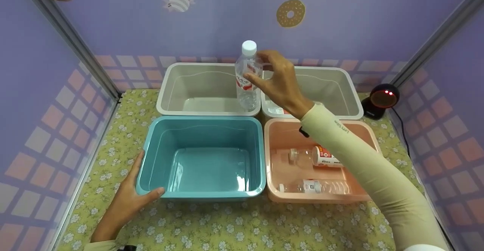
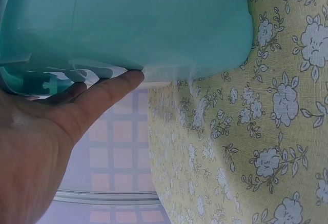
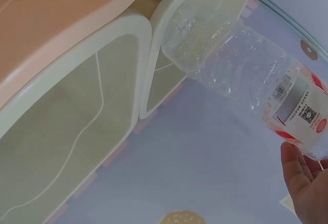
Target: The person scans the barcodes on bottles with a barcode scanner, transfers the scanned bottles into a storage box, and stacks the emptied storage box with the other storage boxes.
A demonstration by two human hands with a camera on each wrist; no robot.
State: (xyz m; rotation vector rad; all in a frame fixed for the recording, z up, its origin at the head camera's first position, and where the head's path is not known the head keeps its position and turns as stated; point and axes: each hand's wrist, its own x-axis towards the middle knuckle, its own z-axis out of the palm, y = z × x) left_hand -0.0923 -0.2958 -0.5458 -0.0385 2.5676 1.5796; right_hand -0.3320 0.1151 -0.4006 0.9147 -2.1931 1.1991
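Observation:
In the head view my right hand (image 1: 281, 79) holds an upright clear plastic bottle (image 1: 248, 96) with a white cap and a red-and-white label. Thumb and fingers grip it around the label. The bottle's lower part hangs over the right end of the rear left grey bin (image 1: 164, 92); the right wrist view shows its ribbed base (image 3: 184, 39) above the bin rims. My left hand (image 1: 126, 196) touches the front left corner of a blue bin (image 1: 204, 194), thumb by the front rim. In the left wrist view, extended fingers (image 2: 110, 90) lie against its outer wall.
A peach bin (image 1: 278, 160), front right, holds a large labelled bottle (image 1: 327, 158) and a smaller bottle (image 1: 312, 186). Something clear with a label (image 1: 276, 108) lies in the rear right grey bin (image 1: 353, 96). A black scanner with red lights (image 1: 383, 96) stands right of it.

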